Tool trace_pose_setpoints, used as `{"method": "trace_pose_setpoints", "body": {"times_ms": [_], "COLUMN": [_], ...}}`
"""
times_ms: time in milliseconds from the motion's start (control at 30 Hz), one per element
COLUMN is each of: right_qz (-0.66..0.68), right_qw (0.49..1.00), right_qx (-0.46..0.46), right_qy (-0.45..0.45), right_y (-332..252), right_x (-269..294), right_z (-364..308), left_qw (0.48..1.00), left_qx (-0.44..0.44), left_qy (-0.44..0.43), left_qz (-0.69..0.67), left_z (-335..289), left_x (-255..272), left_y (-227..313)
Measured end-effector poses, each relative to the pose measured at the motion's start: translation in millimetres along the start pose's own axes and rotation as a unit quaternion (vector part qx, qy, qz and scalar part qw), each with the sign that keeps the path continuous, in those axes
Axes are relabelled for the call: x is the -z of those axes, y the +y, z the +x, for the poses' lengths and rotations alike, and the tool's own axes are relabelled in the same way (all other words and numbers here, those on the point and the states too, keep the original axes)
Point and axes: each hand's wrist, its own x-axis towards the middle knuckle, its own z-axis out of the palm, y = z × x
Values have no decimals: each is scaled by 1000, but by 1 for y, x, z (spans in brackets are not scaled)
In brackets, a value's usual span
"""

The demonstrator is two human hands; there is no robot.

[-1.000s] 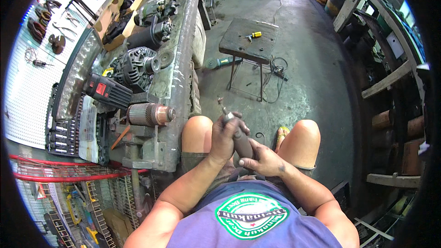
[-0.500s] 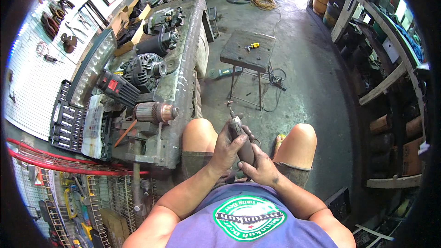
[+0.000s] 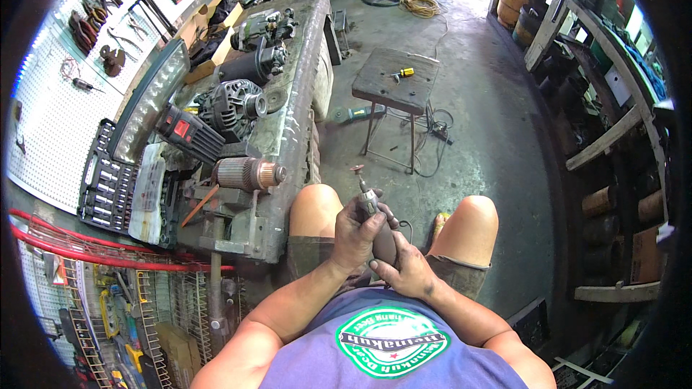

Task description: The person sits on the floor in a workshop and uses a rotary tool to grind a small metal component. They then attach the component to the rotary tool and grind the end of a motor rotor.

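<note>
In front of my lap I hold a dark rotary tool (image 3: 385, 245) with a small thin disc (image 3: 357, 169) on its tip, pointing away from me. My left hand (image 3: 355, 238) is wrapped round its upper body, thumb along the side. My right hand (image 3: 412, 269) grips the rear end, its thumb pressed against the casing. A cord (image 3: 408, 227) loops out beside the right fingers. To the left, a copper-wound motor armature (image 3: 245, 173) lies in a bench vise (image 3: 236, 209), with neither hand touching it.
The workbench (image 3: 292, 112) on the left carries an alternator (image 3: 234, 108), a black motor-like part (image 3: 189, 133) and a socket set (image 3: 108, 191). Ahead stands a stool (image 3: 382, 90) with a yellow screwdriver (image 3: 406, 73). An angle grinder (image 3: 362, 113) lies on the floor. Shelving (image 3: 609, 137) lines the right.
The tool has tilted slightly in my hands, and its disc now shows at a different angle. My right hand has shifted a little on the rear end. The view has moved slightly.
</note>
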Motion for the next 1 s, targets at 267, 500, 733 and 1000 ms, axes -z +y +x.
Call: {"method": "trace_pose_setpoints", "body": {"times_ms": [267,500,733,1000], "right_qz": [-19,-10,10,-1], "right_qw": [999,999,1000,1000], "right_qx": [26,25,18,10], "right_qy": [24,24,17,19], "right_y": [2,6,5,7], "right_x": [0,-2,-2,-2], "right_z": [1,0,-2,-4], "left_qw": [1000,999,999,999], "left_qx": [-1,5,12,16], "left_qy": [2,-12,-17,-15], "left_qz": [-10,-47,-32,-31], "left_z": [0,1,-1,-2], "left_x": [-6,-7,-9,-11], "left_y": [-2,-3,0,1]}}
